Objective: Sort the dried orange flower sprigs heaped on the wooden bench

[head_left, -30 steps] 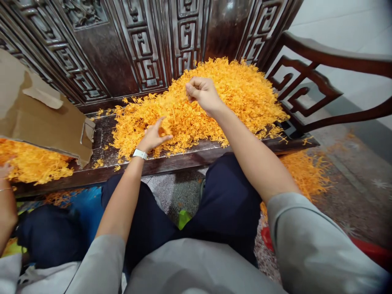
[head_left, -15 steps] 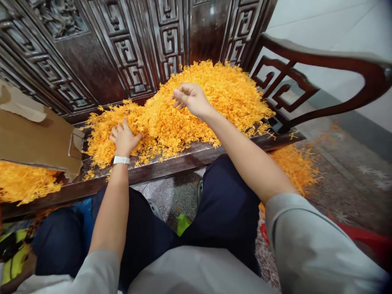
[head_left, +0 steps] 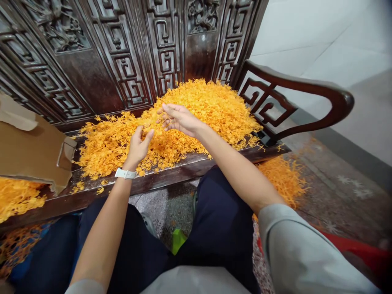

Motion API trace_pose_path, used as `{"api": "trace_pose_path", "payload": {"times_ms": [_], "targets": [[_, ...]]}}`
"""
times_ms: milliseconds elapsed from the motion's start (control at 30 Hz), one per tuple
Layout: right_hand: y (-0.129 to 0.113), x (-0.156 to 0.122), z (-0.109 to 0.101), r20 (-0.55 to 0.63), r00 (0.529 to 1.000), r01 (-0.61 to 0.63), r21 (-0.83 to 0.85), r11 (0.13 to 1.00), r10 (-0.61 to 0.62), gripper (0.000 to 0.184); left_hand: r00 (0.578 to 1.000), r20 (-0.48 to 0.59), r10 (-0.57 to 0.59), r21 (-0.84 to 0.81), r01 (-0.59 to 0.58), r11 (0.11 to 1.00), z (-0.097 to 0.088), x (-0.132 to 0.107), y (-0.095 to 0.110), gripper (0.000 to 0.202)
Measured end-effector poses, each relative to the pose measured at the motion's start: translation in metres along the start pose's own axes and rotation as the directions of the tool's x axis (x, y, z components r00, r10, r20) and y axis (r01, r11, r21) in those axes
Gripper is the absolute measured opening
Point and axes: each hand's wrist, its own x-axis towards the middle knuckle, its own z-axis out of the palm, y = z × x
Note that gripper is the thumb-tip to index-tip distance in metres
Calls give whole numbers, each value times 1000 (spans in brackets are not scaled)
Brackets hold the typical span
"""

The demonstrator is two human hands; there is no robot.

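Note:
A heap of small orange-yellow branching plastic-looking pieces [head_left: 208, 108] lies along the seat of a dark carved wooden bench [head_left: 171, 171]. My left hand [head_left: 139, 146], with a white band [head_left: 125, 173] on its wrist, is at the front left of the heap. Its thumb and fingers are apart, the fingertips near the pieces. Just to the right, my right hand [head_left: 180, 118] is above the middle of the heap, palm turned leftward and fingers loosely spread. I make out nothing held in either hand.
At the left on the bench stands a cardboard box [head_left: 33, 149], with more orange pieces [head_left: 18, 198] in front. A curved armrest [head_left: 306, 83] bounds the bench's right end. Loose orange pieces [head_left: 283, 179] are below it. A red object [head_left: 352, 245] lies at lower right.
My left hand has lifted from the heap and moved right, turning inward. My right hand has opened from its curled pose and come nearer the left. The camera view has shifted a little.

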Motion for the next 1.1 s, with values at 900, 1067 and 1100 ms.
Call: {"api": "trace_pose_path", "payload": {"times_ms": [900,1067,1100], "targets": [[16,-7,58,-216,826,316,-586,746,-520,64,954,-279,-108,-58,96,994,2,19,-19,59],[25,-15,65,-248,800,257,-682,685,-547,56,969,-240,-60,-4,61,998,12,30,-32,63],[23,-18,65,-235,826,234,-683,692,-512,57,963,-256,-84,7,88,996,12,32,-36,63]]}}
